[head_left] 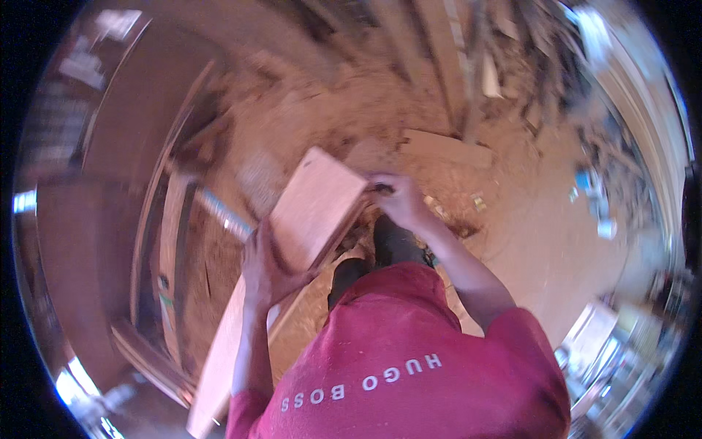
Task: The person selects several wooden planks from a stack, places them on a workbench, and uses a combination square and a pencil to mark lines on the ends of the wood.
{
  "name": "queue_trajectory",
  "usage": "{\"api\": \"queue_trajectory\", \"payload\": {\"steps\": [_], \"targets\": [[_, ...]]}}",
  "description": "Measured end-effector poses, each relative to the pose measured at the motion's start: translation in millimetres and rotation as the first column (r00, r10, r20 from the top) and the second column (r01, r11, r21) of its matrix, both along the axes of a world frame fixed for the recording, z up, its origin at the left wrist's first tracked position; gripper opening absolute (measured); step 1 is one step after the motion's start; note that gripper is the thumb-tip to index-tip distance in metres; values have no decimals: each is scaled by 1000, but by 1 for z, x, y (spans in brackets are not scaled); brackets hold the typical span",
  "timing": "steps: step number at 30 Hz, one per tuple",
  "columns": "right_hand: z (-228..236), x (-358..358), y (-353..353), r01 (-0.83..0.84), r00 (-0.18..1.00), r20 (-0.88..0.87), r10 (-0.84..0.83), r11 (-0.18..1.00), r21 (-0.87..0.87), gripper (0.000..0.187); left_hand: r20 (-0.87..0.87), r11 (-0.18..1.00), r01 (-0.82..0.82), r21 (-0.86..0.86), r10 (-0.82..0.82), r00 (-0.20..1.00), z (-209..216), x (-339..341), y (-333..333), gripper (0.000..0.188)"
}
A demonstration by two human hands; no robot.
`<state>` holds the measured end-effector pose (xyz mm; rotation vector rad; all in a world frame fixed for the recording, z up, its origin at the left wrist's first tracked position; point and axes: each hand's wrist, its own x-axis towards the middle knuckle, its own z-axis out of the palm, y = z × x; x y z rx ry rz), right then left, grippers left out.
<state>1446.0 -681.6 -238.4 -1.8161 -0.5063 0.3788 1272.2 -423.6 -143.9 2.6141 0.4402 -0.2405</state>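
Two hands are holding a board (318,205) tilted above the sawdust floor (526,234). Left hand (265,267) is gripping its near edge, fingers wrapped around it. Right hand (398,199) is clasping the far corner, fingers curled. Below it, a long plank (219,366) is lying.

I have both forearms reaching forward from the lower edge, bare below short sleeves. My left hand (265,265) is curled shut, fingers wrapped (thumb side toward me). My right hand (397,199) is extended farther, fingers bent closed, elbow slightly flexed.
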Motion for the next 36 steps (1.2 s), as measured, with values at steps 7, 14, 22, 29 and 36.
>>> {"api": "queue_trajectory", "payload": {"steps": [7, 14, 22, 29, 36], "targets": [[7, 9, 2, -51, 999, -4, 51, 998, 21, 31, 301, 971, -164, 175, 106, 948, -1, 11, -29, 90], [-19, 32, -4, -226, 973, -4, 231, 956, 185, 32, 353, 815, -487, 314, 377, 857, -12, 25, -78, 48], [-37, 80, -4, -591, 797, 91, 597, 740, 321, 38, 308, 801, -443, 403, 337, 890, -24, 26, -75, 50], [-54, 89, 13, -539, 776, 9, 630, 657, 527, 20, 296, 812, -425, 400, 324, 899, -30, 16, -74, 52], [-67, 98, 18, -578, 714, 12, 700, 580, 573, 34, 295, 816, -482, 318, 398, 869, -37, -5, -78, 61]]}}
